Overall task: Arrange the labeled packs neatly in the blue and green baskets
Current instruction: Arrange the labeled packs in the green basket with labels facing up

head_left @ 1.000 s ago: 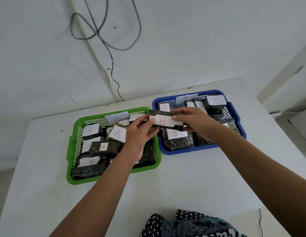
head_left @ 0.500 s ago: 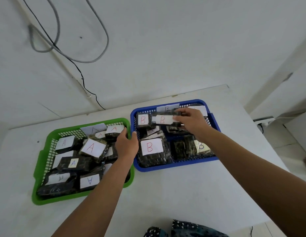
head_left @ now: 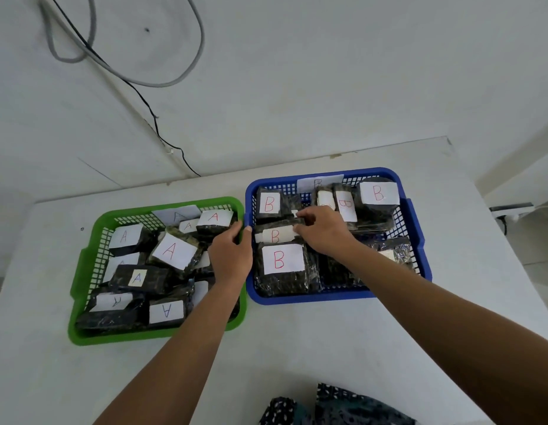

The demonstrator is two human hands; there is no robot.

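Note:
A green basket [head_left: 144, 336] on the left holds several dark packs with white "A" labels, such as the tilted A pack [head_left: 174, 251]. The blue basket [head_left: 312, 297] on the right holds several "B" packs, including a large one [head_left: 283, 259] at its front left. My right hand [head_left: 324, 233] is inside the blue basket and pinches the right end of a narrow B pack [head_left: 275, 235], which lies just behind the large one. My left hand [head_left: 231, 256] sits between the baskets, its fingers curled over the green basket's right rim.
Both baskets stand side by side on a white table [head_left: 297, 348] against a white wall with hanging cables [head_left: 137, 84]. The table's right edge runs close to the blue basket. Patterned dark cloth [head_left: 343, 406] shows at the bottom edge.
My left hand let go of the narrow B pack and moved to the green basket's rim. My right hand carried that pack into the blue basket and lowered it behind the large B pack.

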